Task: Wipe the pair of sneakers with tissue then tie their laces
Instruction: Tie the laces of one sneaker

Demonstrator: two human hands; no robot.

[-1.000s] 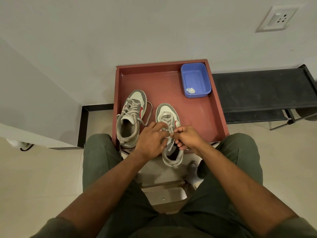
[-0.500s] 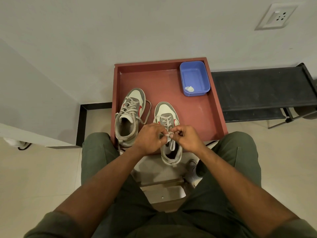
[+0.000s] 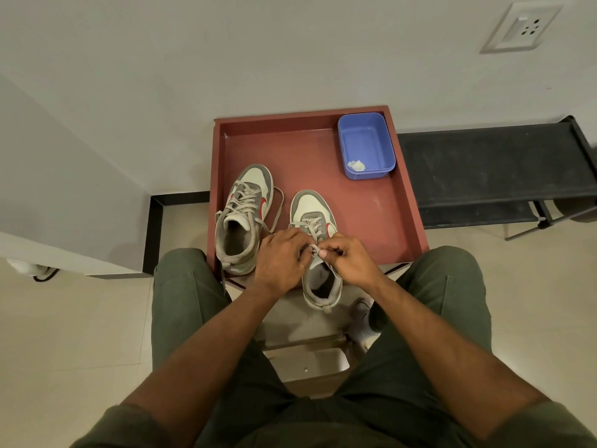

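Laces (image 3: 312, 228) of right sneaker (image 3: 316, 250) pinched at the tongue by both hands: left hand (image 3: 280, 260) fingers curled on one strand, right hand (image 3: 349, 258) fingers pressed on the other. Sneaker's heel overhangs near edge of red table (image 3: 365, 208). Left sneaker (image 3: 242, 218) just beside, laces loose. Blue tub (image 3: 366, 144) in far right corner holds tissue wad (image 3: 356, 165).

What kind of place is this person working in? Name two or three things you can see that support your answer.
Probably a room in a home, perhaps an entryway: a tiled floor, a wall socket on a plain wall, and a low black bench beside the red tray holding the sneakers.
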